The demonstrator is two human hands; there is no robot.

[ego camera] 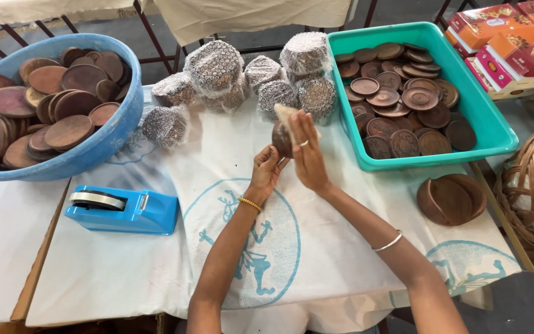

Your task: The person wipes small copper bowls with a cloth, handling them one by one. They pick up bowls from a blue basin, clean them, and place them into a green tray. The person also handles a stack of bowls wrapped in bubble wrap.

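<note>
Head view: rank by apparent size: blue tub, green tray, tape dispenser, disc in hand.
1-2. Blue tub and green tray: look alike; the tub is cut off at the frame edge.
3. Tape dispenser.
4. Wooden disc, held by the left hand.
</note>
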